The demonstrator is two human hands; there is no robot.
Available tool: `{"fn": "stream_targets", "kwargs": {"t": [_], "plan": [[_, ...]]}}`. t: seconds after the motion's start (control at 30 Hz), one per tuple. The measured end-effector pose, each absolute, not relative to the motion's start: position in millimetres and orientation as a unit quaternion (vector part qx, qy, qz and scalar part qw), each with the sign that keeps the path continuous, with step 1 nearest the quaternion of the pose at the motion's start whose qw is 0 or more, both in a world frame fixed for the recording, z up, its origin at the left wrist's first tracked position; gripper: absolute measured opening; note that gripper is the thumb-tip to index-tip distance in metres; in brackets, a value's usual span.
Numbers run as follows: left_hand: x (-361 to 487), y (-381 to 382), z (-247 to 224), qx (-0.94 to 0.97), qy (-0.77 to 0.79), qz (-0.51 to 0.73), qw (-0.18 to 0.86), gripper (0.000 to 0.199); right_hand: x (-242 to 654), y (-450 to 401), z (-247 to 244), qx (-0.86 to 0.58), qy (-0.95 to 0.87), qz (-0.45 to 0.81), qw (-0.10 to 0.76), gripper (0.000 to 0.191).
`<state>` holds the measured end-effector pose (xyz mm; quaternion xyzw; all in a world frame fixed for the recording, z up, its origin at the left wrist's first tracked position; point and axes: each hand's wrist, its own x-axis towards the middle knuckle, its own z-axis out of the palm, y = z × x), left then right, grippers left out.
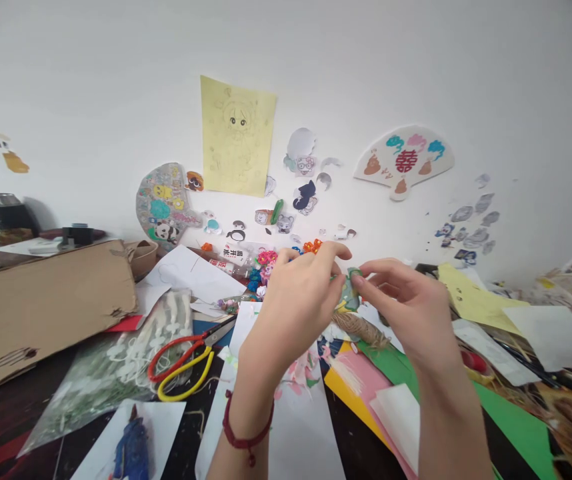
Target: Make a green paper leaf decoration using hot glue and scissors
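Nearest, blue tool [134, 448] lies on white paper [163, 433], left of left hand [301, 293]. Scissors [186, 363] lie farther in, same side. Left hand and right hand [409, 300] pinch small green piece [351, 292] between them, twine [363, 329] just below. Beyond right hand, fan-shaped cutout [406, 160] hangs on wall [346, 60].
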<state>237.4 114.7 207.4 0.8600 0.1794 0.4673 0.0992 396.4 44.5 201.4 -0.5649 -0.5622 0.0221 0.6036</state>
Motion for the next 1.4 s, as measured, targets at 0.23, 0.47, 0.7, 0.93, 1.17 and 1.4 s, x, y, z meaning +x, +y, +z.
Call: {"fn": "stream_targets", "kwargs": {"t": [0.23,0.47,0.7,0.93,1.17,1.4], "plan": [[233.9,113.8,208.2,0.854,0.158,0.476,0.137,0.02,400.0,42.5,198.9,-0.576,-0.567,0.062,0.586,0.02],[233.7,114.8,206.8,0.848,0.152,0.482,0.162,0.018,396.6,41.3,200.0,-0.552,-0.59,0.056,0.587,0.013],[231.1,114.9,208.6,0.831,0.143,0.496,0.207,0.013,393.6,37.9,201.3,-0.535,-0.58,0.057,0.611,0.013],[233.3,116.3,205.8,0.843,0.137,0.481,0.199,0.003,392.0,36.6,201.5,-0.511,-0.583,0.076,0.627,0.007],[235.0,117.0,207.6,0.832,0.123,0.496,0.216,0.007,389.8,35.9,201.7,-0.521,-0.576,0.076,0.625,0.007],[233.1,117.0,207.6,0.824,0.104,0.503,0.24,0.01,388.8,36.0,201.6,-0.521,-0.571,0.069,0.631,0.009]]}}
